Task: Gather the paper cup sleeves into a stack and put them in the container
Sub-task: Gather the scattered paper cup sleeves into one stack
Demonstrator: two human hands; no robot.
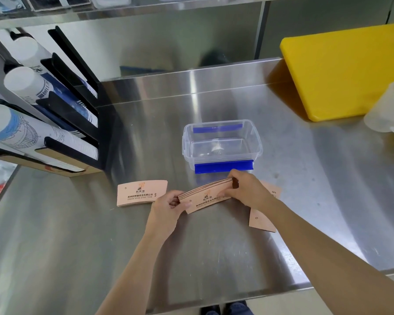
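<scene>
- Stack of sleeves (205,196), several tan paper cup sleeves with printed text, held just above the steel desk (77,235), in front of the container.
- Left hand (166,206) pinches the stack's left end, thumb on top, fingers underneath.
- Right hand (248,189) pinches the stack's right end, fingertips curled over the upper edge.
- Stack edges fan slightly at the left end, not fully squared.
- Loose sleeve (141,193) lies flat on desk to the left of the left hand, printed side up, apart from the stack.
- Another sleeve (261,220) lies flat under/behind the right wrist, partly hidden by the forearm; more tan paper (272,189) shows just beyond the right hand, count unclear.
- Clear container (222,142) with blue clip on its near side sits open on desk just behind the hands; nothing visible inside.
- Cup dispenser rack (62,123) with paper cups at far left of desk.
- Yellow cutting board (341,71) leans at back right; translucent jug (389,108) beside it, at the frame edge.
</scene>
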